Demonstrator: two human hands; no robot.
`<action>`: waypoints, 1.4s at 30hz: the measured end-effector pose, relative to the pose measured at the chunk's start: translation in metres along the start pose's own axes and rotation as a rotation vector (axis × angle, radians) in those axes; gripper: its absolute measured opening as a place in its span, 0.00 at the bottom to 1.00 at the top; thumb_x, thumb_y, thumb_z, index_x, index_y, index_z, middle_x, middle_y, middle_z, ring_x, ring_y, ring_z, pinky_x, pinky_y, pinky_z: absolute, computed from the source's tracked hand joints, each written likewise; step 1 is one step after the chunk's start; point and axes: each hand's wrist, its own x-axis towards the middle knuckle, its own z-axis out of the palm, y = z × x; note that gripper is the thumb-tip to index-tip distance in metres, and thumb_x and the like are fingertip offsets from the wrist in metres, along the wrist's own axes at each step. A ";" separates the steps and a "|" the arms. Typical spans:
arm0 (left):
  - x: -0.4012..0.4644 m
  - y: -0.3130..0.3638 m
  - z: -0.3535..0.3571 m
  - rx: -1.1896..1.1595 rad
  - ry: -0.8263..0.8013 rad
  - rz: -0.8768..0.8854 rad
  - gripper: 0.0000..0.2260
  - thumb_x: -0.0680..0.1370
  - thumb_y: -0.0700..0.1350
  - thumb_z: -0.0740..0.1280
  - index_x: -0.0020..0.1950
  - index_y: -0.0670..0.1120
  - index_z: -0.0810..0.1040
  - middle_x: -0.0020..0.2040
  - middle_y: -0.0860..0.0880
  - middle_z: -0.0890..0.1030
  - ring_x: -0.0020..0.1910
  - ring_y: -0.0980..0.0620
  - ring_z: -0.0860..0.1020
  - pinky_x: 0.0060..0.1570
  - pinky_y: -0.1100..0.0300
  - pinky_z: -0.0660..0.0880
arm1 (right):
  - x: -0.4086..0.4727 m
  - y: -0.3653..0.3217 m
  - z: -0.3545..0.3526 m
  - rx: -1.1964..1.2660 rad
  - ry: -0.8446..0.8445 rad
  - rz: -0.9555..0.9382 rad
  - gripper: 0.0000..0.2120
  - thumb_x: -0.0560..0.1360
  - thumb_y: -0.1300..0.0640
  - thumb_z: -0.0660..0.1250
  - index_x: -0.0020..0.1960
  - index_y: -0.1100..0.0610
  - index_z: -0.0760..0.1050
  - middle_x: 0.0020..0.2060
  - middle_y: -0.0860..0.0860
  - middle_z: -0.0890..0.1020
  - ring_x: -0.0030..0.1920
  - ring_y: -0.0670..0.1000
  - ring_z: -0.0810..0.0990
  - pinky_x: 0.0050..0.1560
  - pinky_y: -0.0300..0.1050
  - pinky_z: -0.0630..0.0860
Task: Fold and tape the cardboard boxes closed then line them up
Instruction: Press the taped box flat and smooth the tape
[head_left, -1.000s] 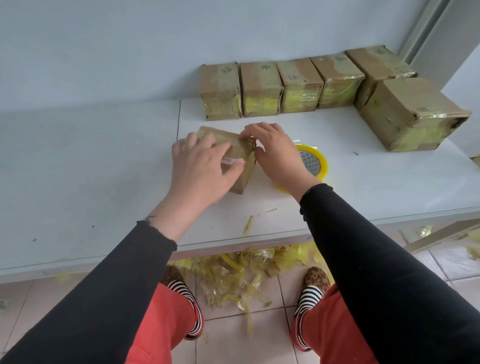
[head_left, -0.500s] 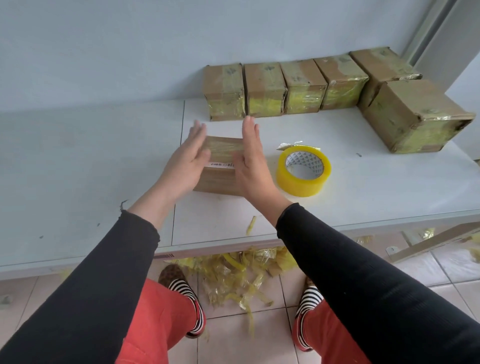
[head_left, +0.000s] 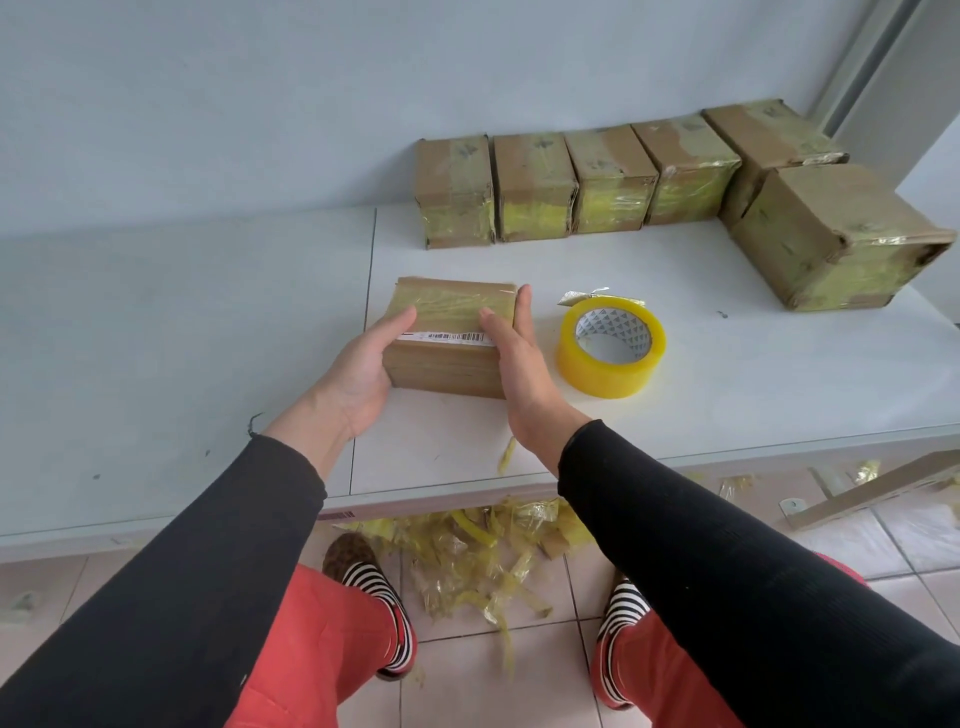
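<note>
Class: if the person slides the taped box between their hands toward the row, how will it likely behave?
The box sits flat and squat, so probably slides without tipping. Glossy tape may feel slippery. Likely light: both hands hold it loosely.

A taped brown box (head_left: 451, 332) lies flat; six taped boxes (head_left: 613, 179) line up at 1 o'clock, yellow tape roll (head_left: 611, 353) at 3.
</note>
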 end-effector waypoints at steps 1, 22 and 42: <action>-0.002 0.000 0.001 -0.019 0.022 -0.001 0.24 0.79 0.56 0.68 0.72 0.45 0.78 0.66 0.46 0.83 0.67 0.48 0.80 0.73 0.48 0.69 | -0.001 -0.001 0.001 0.009 0.010 0.005 0.38 0.82 0.43 0.62 0.83 0.37 0.42 0.83 0.41 0.50 0.82 0.48 0.52 0.77 0.48 0.51; -0.007 0.001 0.016 0.038 0.155 0.204 0.28 0.80 0.42 0.57 0.80 0.54 0.68 0.73 0.58 0.76 0.74 0.56 0.71 0.76 0.54 0.66 | -0.060 -0.007 -0.001 0.005 0.073 -0.280 0.27 0.86 0.42 0.51 0.83 0.38 0.48 0.78 0.41 0.67 0.75 0.34 0.65 0.68 0.25 0.63; -0.010 0.006 0.037 0.639 0.272 0.279 0.22 0.84 0.54 0.65 0.78 0.64 0.67 0.60 0.50 0.67 0.43 0.60 0.73 0.57 0.68 0.68 | -0.031 -0.022 -0.016 -0.398 -0.036 -0.206 0.22 0.86 0.58 0.58 0.79 0.51 0.67 0.71 0.46 0.76 0.66 0.42 0.76 0.70 0.47 0.74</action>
